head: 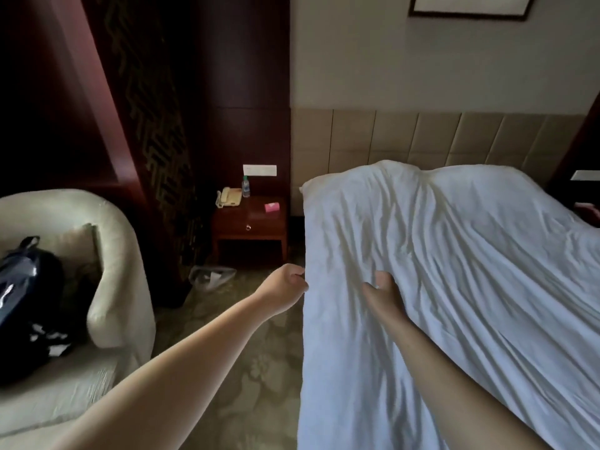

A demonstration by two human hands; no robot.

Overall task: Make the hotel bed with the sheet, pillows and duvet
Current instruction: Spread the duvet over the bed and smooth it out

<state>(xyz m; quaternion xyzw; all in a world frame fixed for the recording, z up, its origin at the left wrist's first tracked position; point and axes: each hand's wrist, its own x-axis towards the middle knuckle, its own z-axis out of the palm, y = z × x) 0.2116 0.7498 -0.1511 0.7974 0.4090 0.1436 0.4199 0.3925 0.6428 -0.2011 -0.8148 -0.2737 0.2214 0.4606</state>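
Observation:
A wrinkled white duvet (470,261) covers the bed and hangs over its left side. Two bulges under its far end by the padded headboard (422,138) look like pillows; a white pillow corner (306,186) shows at the top left. My left hand (285,285) is curled and pinches the duvet's left edge. My right hand (384,295) rests on top of the duvet a little to the right, its fingers gripping a fold of the cloth. No sheet is visible.
A wooden nightstand (250,227) with a phone (229,197), water bottle (246,186) and pink pack (272,206) stands left of the bed. A cream armchair (107,254) holding a dark bag (26,287) sits at left. A plastic bag (211,277) lies on the carpet.

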